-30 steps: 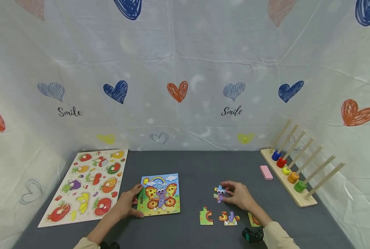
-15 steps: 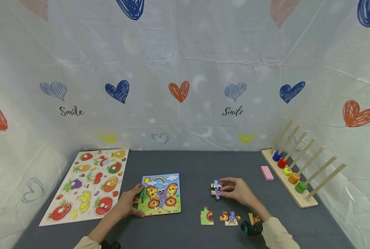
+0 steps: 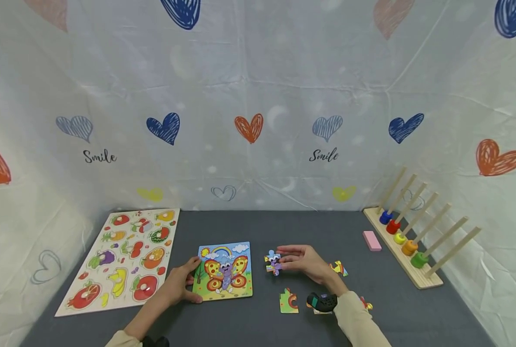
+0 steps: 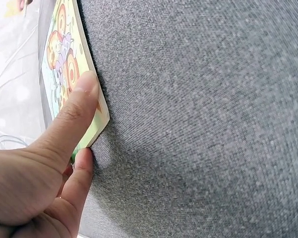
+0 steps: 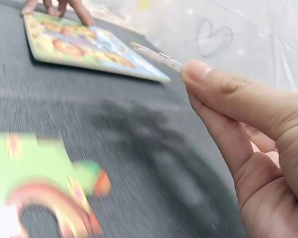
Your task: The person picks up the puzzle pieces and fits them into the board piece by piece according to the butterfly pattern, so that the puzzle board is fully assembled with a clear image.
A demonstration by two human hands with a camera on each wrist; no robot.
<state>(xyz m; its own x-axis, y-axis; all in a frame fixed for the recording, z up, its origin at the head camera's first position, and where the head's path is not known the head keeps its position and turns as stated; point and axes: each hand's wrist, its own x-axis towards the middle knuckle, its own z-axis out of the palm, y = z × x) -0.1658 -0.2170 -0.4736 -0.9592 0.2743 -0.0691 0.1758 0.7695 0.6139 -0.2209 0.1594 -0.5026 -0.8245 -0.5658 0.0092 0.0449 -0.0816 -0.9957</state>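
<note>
A square butterfly puzzle board (image 3: 225,270) lies on the dark table, showing a complete picture. My left hand (image 3: 176,285) holds its left edge; in the left wrist view the thumb (image 4: 82,94) lies on the picture face and a fingertip meets the edge. To the right of the board, my right hand (image 3: 305,262) pinches a puzzle piece (image 3: 273,263) with a purple butterfly face. Thumb and forefinger grip that piece (image 5: 154,55) above the table, its shadow below. A green puzzle piece (image 3: 289,301) lies in front of the right hand.
More puzzle pieces lie near the right arm: one piece (image 3: 339,268) beyond the wrist, others partly hidden by wristband and sleeve. A fruit board (image 3: 123,262) is at the left. At the right stand a pink block (image 3: 372,241) and a wooden peg rack (image 3: 431,279) with coloured rings.
My right hand has moved left with the butterfly-face piece, toward the puzzle board. A piece beyond the right wrist has come into view. The left hand keeps its hold on the board.
</note>
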